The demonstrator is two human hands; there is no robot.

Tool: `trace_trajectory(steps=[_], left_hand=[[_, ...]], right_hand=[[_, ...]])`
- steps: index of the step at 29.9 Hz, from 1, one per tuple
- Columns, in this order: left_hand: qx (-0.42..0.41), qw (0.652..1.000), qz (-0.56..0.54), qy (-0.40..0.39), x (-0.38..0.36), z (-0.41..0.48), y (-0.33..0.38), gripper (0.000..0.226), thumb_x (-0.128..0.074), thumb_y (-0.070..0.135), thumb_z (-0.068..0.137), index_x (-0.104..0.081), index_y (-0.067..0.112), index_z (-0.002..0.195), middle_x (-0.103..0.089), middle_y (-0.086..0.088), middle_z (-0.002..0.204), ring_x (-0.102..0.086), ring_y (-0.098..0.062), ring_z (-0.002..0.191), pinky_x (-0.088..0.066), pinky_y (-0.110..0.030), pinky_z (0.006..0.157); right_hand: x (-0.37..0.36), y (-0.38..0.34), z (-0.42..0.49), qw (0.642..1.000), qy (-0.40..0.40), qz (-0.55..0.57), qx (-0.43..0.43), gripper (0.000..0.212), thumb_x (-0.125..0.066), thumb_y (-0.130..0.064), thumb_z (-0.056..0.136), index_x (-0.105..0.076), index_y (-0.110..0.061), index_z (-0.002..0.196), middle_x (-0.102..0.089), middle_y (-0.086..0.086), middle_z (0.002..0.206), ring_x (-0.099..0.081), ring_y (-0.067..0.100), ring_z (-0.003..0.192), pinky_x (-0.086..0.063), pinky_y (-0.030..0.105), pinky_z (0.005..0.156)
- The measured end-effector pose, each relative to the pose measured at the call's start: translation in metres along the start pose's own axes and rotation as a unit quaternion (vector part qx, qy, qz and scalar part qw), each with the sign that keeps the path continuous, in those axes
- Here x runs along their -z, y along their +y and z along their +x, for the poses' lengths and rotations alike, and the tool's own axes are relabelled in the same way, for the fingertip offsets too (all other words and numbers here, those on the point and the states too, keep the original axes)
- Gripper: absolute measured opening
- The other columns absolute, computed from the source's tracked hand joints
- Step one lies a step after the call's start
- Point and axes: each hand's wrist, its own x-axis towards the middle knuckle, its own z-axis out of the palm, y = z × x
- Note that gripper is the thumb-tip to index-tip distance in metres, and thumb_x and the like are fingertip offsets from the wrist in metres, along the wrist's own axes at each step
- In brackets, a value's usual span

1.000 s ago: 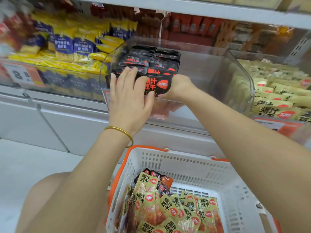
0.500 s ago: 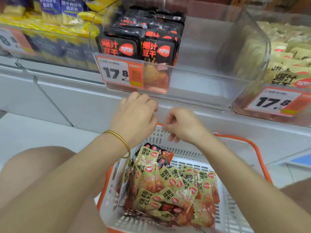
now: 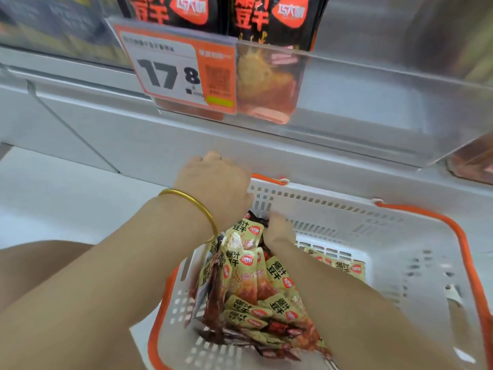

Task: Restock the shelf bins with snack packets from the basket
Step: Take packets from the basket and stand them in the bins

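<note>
both hands (image 3: pixel 213 188) grip upright snack packets (image 3: pixel 246 265) in basket (image 3: pixel 400 236)

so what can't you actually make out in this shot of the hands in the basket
- Left hand, head view: fingers curl down out of sight, so any grip is hidden.
- Right hand: fingertips buried among the yellow packets; grasp unclear.
- Black packets in the clear bin: cut off by the top edge.
- Price tag: small print and code blurred.
- Basket: near side hidden by both forearms.
</note>
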Motion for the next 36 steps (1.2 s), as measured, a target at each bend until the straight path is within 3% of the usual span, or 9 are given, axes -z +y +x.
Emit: trace_trajectory(steps=[6,9,13,17,20,25,28,31,36], left_hand=[[-0.006,1.000,-0.022,-0.016,-0.001,0.002,0.001,0.037,-0.035,0.039,0.098,-0.044,0.022,0.129,-0.052,-0.001,0.129,-0.041,-0.021,0.120,-0.037,-0.035,0.095],[-0.011,0.999,-0.027,-0.034,-0.001,0.002,0.002,0.036,-0.037,0.038,0.098,-0.044,0.022,0.130,-0.052,-0.001,0.130,-0.042,-0.021,0.121,-0.039,-0.035,0.095],[-0.004,0.998,-0.046,-0.052,-0.002,0.004,0.008,0.036,-0.044,0.031,0.097,-0.045,0.020,0.131,-0.052,-0.004,0.130,-0.048,-0.025,0.120,-0.042,-0.038,0.093],[-0.002,0.990,-0.133,-0.052,-0.008,0.005,0.018,0.037,-0.051,0.026,0.095,-0.045,0.013,0.129,-0.053,-0.010,0.128,-0.052,-0.029,0.115,-0.045,-0.039,0.093],[-0.005,0.968,-0.247,-0.044,-0.010,0.004,0.029,0.049,-0.059,0.031,0.090,-0.042,0.009,0.130,-0.050,-0.012,0.132,-0.048,-0.029,0.120,-0.041,-0.040,0.099],[0.030,0.946,-0.320,0.027,-0.011,0.004,0.036,0.038,-0.067,0.027,0.085,-0.049,0.010,0.115,-0.058,-0.011,0.114,-0.054,-0.030,0.108,-0.041,-0.033,0.082],[0.018,0.959,-0.282,0.025,-0.008,0.002,0.032,0.025,-0.068,0.023,0.085,-0.059,0.011,0.105,-0.061,-0.011,0.108,-0.056,-0.029,0.102,-0.036,-0.028,0.073],[0.001,0.964,-0.265,0.007,-0.006,-0.002,0.030,0.018,-0.069,0.022,0.084,-0.062,0.012,0.098,-0.060,-0.008,0.097,-0.055,-0.026,0.092,-0.035,-0.025,0.071],[-0.023,0.919,-0.392,0.027,0.012,-0.004,0.022,0.011,-0.070,0.012,0.082,-0.060,0.010,0.082,-0.052,-0.001,0.066,-0.051,-0.021,0.068,-0.041,-0.027,0.065]], right_hand=[[0.017,0.003,-0.015,0.992,0.043,-0.107,0.045,0.021,-0.049,-0.004,0.089,-0.062,-0.015,0.103,-0.061,0.005,0.110,-0.053,0.025,0.109,-0.039,0.036,0.092],[0.043,0.020,-0.038,0.993,0.098,-0.013,0.069,0.011,-0.050,-0.016,0.095,-0.059,-0.017,0.088,-0.066,0.002,0.094,-0.060,0.024,0.091,-0.041,0.032,0.082],[0.096,0.045,-0.069,0.969,0.148,0.175,0.097,0.011,-0.056,-0.017,0.094,-0.064,-0.010,0.094,-0.065,0.001,0.085,-0.059,0.021,0.079,-0.047,0.034,0.070],[0.144,0.047,-0.091,0.938,0.100,0.316,0.099,0.006,-0.059,-0.008,0.092,-0.065,-0.009,0.092,-0.064,0.005,0.087,-0.058,0.020,0.082,-0.045,0.024,0.070],[0.165,0.038,-0.105,0.925,0.050,0.357,0.119,0.010,-0.060,-0.008,0.091,-0.064,-0.015,0.085,-0.068,0.010,0.090,-0.063,0.026,0.086,-0.051,0.035,0.080],[0.179,0.026,-0.125,0.905,0.001,0.400,0.142,0.018,-0.061,-0.005,0.090,-0.059,-0.019,0.079,-0.063,0.001,0.077,-0.058,0.012,0.069,-0.048,0.018,0.062],[0.177,0.022,-0.131,0.914,-0.062,0.378,0.133,0.014,-0.065,-0.006,0.087,-0.059,-0.017,0.093,-0.064,0.004,0.084,-0.060,0.016,0.075,-0.050,0.029,0.069],[0.178,0.014,-0.135,0.917,-0.103,0.354,0.151,0.034,-0.067,-0.004,0.085,-0.056,-0.012,0.116,-0.064,0.000,0.090,-0.060,0.007,0.075,-0.048,0.017,0.065],[0.198,0.002,-0.145,0.887,-0.125,0.416,0.160,0.037,-0.070,0.001,0.080,-0.053,-0.012,0.111,-0.066,0.005,0.086,-0.066,0.019,0.077,-0.055,0.040,0.081]])
